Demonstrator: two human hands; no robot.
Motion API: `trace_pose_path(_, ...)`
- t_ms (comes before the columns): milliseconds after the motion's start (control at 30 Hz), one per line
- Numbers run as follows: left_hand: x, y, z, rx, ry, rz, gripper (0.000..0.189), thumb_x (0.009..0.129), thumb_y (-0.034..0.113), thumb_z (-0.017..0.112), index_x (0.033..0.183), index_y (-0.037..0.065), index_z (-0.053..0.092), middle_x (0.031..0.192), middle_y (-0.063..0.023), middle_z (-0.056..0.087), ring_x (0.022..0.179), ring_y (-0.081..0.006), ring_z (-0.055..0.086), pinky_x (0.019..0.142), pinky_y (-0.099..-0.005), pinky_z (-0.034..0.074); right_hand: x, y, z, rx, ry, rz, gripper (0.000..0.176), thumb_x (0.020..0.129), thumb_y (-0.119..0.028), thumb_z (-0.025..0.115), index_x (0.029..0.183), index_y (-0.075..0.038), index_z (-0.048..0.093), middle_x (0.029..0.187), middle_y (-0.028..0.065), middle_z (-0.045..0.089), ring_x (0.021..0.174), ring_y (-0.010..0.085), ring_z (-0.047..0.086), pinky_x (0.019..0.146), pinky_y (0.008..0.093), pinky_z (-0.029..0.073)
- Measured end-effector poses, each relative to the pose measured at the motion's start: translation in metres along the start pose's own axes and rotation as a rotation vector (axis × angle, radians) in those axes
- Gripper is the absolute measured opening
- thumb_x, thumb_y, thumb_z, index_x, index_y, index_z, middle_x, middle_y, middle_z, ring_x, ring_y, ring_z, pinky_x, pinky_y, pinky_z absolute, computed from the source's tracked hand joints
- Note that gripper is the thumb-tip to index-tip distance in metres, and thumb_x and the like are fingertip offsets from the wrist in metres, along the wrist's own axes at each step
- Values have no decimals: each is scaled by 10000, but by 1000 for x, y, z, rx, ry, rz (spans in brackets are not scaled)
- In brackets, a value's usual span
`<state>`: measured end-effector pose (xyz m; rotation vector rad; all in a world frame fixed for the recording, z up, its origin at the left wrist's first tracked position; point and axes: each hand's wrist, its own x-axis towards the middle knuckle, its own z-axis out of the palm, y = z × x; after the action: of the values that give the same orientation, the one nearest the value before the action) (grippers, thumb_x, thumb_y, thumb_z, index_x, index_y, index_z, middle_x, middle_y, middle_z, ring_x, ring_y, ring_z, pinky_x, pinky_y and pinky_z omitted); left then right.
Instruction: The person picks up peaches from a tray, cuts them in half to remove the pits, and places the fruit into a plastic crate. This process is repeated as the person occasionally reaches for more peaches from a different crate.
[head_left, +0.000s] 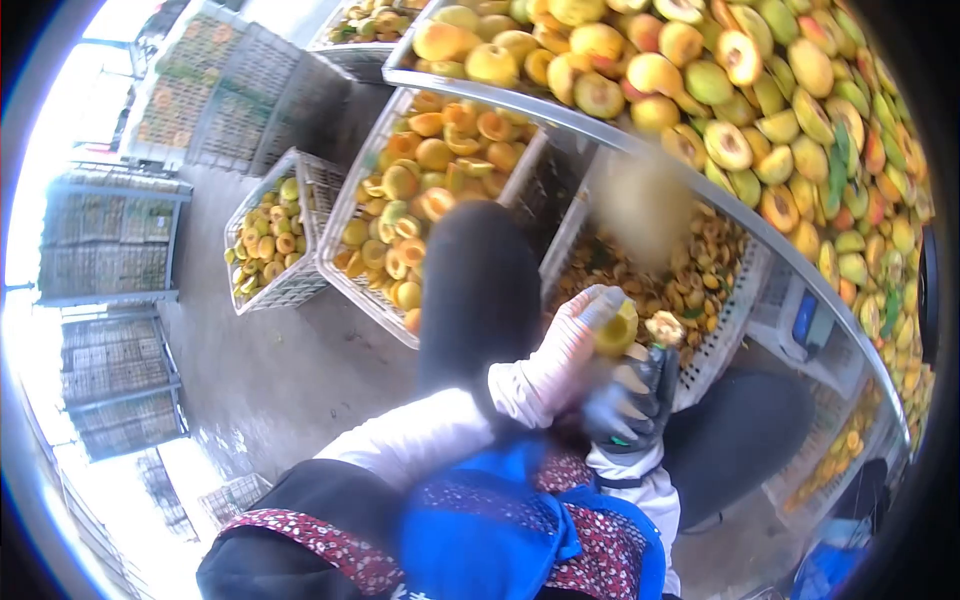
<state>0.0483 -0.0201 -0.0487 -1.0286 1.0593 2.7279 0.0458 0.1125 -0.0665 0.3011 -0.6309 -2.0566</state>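
My left hand (572, 350), in a pale sleeve with light coverings on the fingertips, is closed around a yellow-green peach half (616, 330). Close beside it is my right hand (630, 400), in a dark glove that leaves some fingers bare; these are curled, and I cannot tell what they grip. A ragged, pale-brown piece of peach (664, 327) shows right at the top of the glove. Beyond both hands, a blurred pale round thing (645, 205) appears over a crate of brown pits and scraps (700, 375).
A metal-edged table (590, 125) heaped with cut peaches curves across the front and right. A white crate (345, 225) of peach halves stands left of my knee, with a smaller crate (318, 190) beside it. Stacked crates (110, 235) line the left side of the concrete floor (270, 370).
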Motion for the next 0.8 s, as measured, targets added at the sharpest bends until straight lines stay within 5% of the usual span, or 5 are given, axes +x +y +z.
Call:
trace_pose_path(233,-43,99,-120,461,299,786,286,904,235,612,1099,27,591,963,-67,627,875,-117,590,787,-253,487,-2,-1,-5,-182,202,-1,532,995,-477,339,1164,-18,549,646,-9,380,499,80,368,432,249,347)
trace_pose_path(333,-39,114,-251,1116,549,447,365,885,357,615,1116,74,622,966,-119,631,853,-209,621,788,-324,486,-7,-2,-12,-234,337,7,523,989,-485,357,1099,-24,578,630,-15,349,480,79,327,419,239,307)
trace_pose_path(467,-25,143,-291,1152,774,703,369,874,371,608,1100,81,643,1014,-146,629,906,-288,620,815,-362,480,-9,4,-14,-320,449,-17,511,985,-496,364,1053,-41,588,620,-23,343,478,78,327,417,233,289)
trace_pose_path(667,38,204,-204,1453,673,799,336,873,332,619,1135,122,637,1078,-120,637,994,-255,613,865,-329,462,-4,19,-7,-552,699,-124,468,963,-524,407,931,-97,597,612,-30,371,456,83,351,390,236,277)
trace_pose_path(800,108,226,-183,1773,709,652,447,822,508,587,1132,191,643,1302,-120,510,1213,-321,462,991,-467,359,-2,28,-10,-691,880,-198,418,931,-534,479,859,-133,573,598,-41,373,445,73,346,375,227,251)
